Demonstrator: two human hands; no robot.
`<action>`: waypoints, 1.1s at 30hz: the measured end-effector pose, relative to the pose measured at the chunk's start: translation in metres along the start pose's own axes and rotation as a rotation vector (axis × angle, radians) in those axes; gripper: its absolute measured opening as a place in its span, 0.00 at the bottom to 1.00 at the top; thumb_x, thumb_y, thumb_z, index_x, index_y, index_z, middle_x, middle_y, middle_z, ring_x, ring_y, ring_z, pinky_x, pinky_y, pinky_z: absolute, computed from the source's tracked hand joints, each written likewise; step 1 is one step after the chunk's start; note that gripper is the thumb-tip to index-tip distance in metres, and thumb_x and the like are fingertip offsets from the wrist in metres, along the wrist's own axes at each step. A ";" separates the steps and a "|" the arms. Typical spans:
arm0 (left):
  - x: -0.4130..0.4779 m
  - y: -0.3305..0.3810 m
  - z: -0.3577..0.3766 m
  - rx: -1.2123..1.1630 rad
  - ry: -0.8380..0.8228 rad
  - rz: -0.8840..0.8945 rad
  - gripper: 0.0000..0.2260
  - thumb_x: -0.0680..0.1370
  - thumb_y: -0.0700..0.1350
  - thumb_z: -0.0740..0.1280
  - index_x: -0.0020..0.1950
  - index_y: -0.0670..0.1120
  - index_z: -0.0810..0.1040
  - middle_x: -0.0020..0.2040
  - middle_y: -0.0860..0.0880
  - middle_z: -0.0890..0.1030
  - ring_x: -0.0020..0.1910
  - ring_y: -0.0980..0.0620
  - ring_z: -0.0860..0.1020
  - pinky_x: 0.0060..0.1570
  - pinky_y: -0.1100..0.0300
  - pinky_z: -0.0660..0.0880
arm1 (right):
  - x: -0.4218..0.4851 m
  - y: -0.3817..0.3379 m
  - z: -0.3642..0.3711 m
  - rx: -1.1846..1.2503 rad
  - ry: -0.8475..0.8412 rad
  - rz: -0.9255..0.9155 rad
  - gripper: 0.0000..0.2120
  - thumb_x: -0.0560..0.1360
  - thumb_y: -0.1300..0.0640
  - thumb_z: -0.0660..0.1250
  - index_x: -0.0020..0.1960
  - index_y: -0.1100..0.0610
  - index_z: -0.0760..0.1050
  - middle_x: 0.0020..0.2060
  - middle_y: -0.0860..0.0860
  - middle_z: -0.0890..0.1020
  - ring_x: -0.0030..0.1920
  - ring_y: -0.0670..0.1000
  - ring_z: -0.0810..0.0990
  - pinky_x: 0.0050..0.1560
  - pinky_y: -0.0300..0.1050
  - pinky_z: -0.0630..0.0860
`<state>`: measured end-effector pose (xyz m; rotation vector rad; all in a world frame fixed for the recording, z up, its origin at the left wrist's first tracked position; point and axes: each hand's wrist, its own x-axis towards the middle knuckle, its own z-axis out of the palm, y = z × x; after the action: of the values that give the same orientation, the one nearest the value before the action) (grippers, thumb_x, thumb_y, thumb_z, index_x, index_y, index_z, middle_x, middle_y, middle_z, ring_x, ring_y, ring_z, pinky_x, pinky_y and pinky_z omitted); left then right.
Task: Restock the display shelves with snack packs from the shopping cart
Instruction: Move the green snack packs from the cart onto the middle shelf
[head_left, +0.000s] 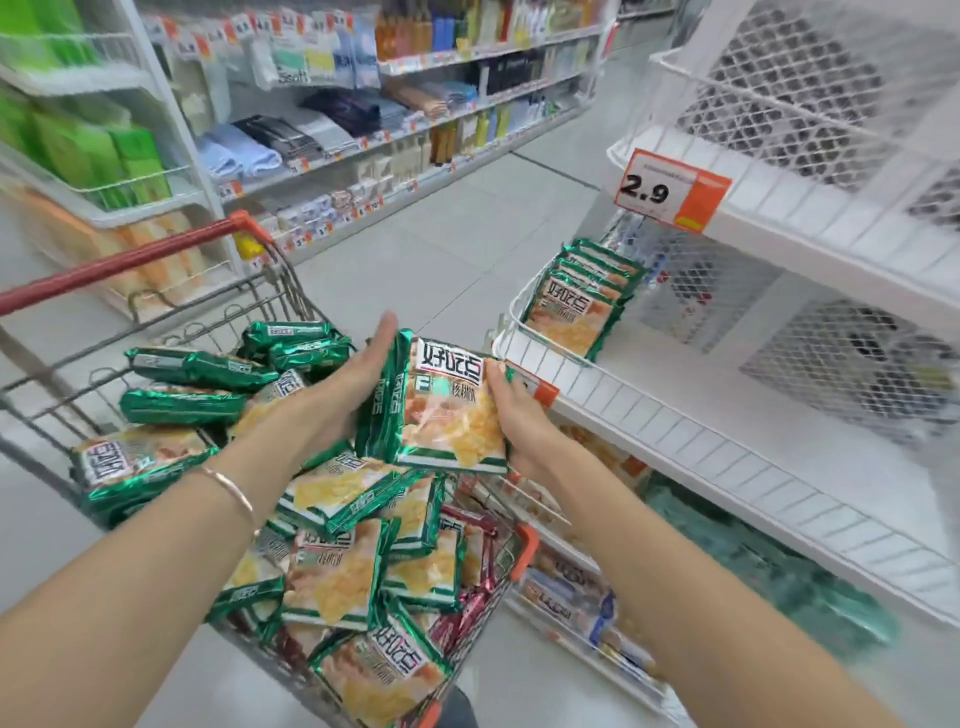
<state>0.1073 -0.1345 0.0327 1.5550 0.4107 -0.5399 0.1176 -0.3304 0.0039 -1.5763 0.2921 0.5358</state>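
A stack of green-edged snack packs is held above the shopping cart, between both hands. My left hand lies flat against the stack's left side with fingers straight. On the stack's right edge, my right hand grips with thumb on the front pack. The cart is piled with several more green packs and a few red ones. A row of the same packs stands at the left end of the white display shelf.
An orange price tag reading 2.9 hangs on the upper shelf edge. White mesh backs the shelves at right. Lower shelves hold other snacks. An aisle of household goods runs across the tiled floor behind the cart's red handle.
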 end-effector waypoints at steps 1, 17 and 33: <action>0.005 0.011 0.013 0.044 -0.058 0.036 0.67 0.48 0.86 0.57 0.81 0.58 0.43 0.82 0.49 0.49 0.80 0.43 0.53 0.76 0.36 0.51 | 0.002 -0.005 -0.014 -0.017 0.059 -0.013 0.43 0.74 0.27 0.58 0.80 0.49 0.54 0.75 0.51 0.67 0.69 0.58 0.74 0.71 0.61 0.69; 0.192 0.170 0.146 0.470 -0.142 0.418 0.31 0.71 0.35 0.76 0.71 0.47 0.70 0.60 0.46 0.79 0.56 0.48 0.81 0.58 0.53 0.78 | 0.080 -0.083 -0.183 -0.185 0.430 -0.533 0.31 0.68 0.68 0.74 0.68 0.55 0.67 0.54 0.47 0.79 0.51 0.39 0.79 0.45 0.28 0.76; 0.244 0.156 0.130 1.250 -0.243 0.490 0.43 0.64 0.39 0.81 0.73 0.50 0.62 0.66 0.49 0.73 0.62 0.48 0.74 0.63 0.53 0.73 | 0.127 -0.021 -0.183 -0.535 0.257 -0.447 0.51 0.68 0.44 0.79 0.79 0.43 0.49 0.67 0.43 0.72 0.63 0.39 0.75 0.66 0.42 0.73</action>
<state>0.3843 -0.2896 0.0204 2.6133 -0.6371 -0.6117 0.2652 -0.4920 -0.0405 -2.1585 -0.0258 0.0550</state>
